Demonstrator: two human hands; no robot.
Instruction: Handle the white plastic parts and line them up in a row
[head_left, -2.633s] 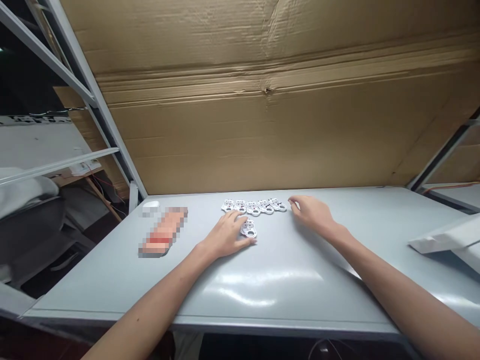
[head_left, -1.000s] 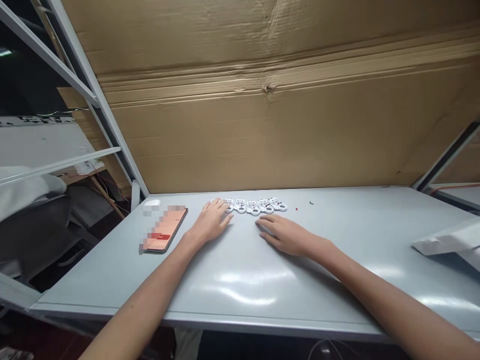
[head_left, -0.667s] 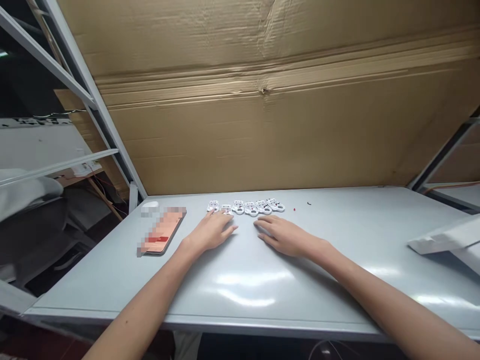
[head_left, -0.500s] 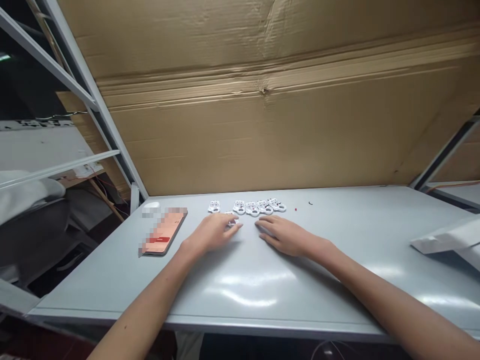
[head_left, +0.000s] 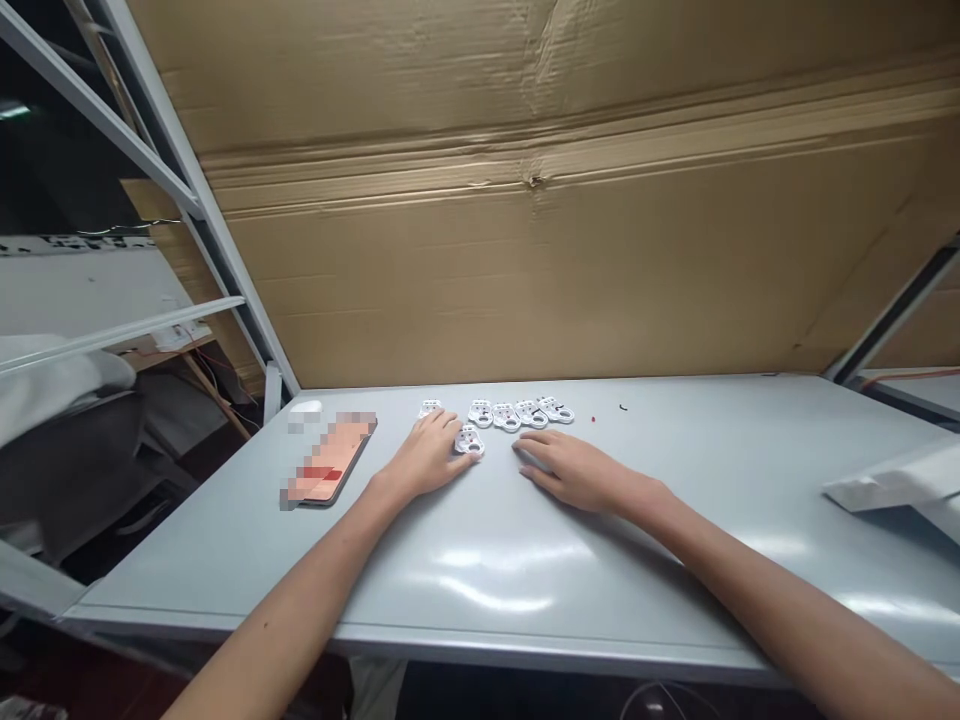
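Observation:
Several small flat white pieces lie on the grey table, each with a round hole and dark and red marks. A row of these white pieces [head_left: 506, 416] runs along the back. One single white piece [head_left: 470, 440] sits nearer, between the thumb and fingers of my left hand [head_left: 429, 458]; I cannot tell whether they touch it. My left hand is open, its fingertips partly covering another white piece [head_left: 430, 407] behind them. Resting on the table just in front of the row, my right hand [head_left: 570, 468] is open and holds nothing, its fingers loosely stretched to the left.
A phone [head_left: 341, 460], partly pixelated, lies left of my left hand, with a white case-like object [head_left: 305, 412] behind it. A tiny red bit [head_left: 593, 419] and a dark curved bit [head_left: 623, 407] lie at the back. White folded material [head_left: 892, 478] is at right. Cardboard [head_left: 562, 280] walls the back.
My left hand has shifted slightly and its fingers have reached back and left, uncovering the nearer white piece and covering part of the leftmost one. My right hand has stayed almost still.

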